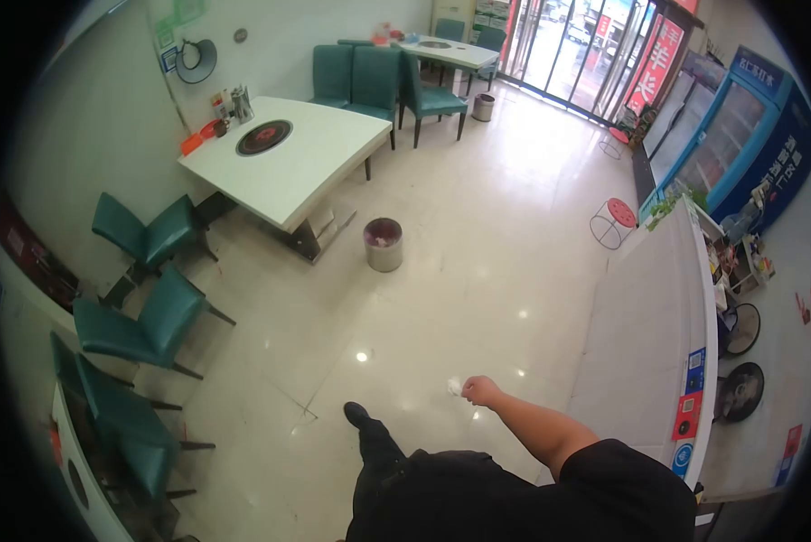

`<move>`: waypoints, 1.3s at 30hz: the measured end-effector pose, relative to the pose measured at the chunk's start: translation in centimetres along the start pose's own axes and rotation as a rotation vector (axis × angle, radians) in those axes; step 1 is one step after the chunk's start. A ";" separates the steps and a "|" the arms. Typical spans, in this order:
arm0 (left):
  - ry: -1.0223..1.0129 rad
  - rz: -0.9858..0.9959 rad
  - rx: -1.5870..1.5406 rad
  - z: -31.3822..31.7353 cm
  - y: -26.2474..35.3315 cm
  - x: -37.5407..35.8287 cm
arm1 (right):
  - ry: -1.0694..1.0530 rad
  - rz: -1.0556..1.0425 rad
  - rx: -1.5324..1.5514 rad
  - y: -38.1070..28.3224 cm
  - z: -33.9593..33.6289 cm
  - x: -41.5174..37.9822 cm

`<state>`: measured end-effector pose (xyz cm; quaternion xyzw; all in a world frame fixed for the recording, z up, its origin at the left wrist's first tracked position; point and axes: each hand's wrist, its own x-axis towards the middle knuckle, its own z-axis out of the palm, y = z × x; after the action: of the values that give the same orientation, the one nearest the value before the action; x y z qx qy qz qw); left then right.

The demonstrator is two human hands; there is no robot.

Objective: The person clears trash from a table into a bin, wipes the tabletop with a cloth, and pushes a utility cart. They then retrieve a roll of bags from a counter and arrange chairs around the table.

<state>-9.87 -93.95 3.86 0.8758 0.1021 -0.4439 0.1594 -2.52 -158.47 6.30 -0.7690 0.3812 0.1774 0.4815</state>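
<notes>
Pinched in the fingers of my right hand [483,391] is a small crumpled white tissue [454,387], held out in front of my body above the tiled floor. A cylindrical metal trash bin [384,256] with a dark reddish inside stands ahead and to the left of that hand, apart from it. Something pale lies in the bin. My left hand is out of sight.
A white table [333,149] with a round inset burner stands ahead on the left, green chairs [157,316] along that side. To the right runs a white counter [645,334]. A red stool [620,213], blue fridges [740,135] and glass doors [572,54] are farther off.
</notes>
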 end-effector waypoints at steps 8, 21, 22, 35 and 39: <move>0.179 0.150 -0.001 -25.4 21.0 22.3 | 0.062 0.236 0.010 -6.0 -0.8 9.6; 0.339 0.057 -0.395 -35.1 39.8 28.3 | -0.039 0.137 -0.033 -22.6 -8.6 38.6; 0.211 -0.020 -0.214 -32.7 37.7 28.3 | -0.020 0.128 -0.001 -25.0 -9.7 41.0; 0.205 0.005 -0.245 -34.0 52.6 21.3 | 0.076 -0.198 -0.508 -34.3 -13.0 62.6; 0.189 -0.008 -0.416 -36.3 56.7 22.1 | -0.270 -0.131 -0.675 -37.3 -10.6 58.3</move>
<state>48.25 -132.32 16.72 0.8612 0.2096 -0.3301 0.3247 62.42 -182.83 -3.45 -0.8770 0.1842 0.3621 0.2568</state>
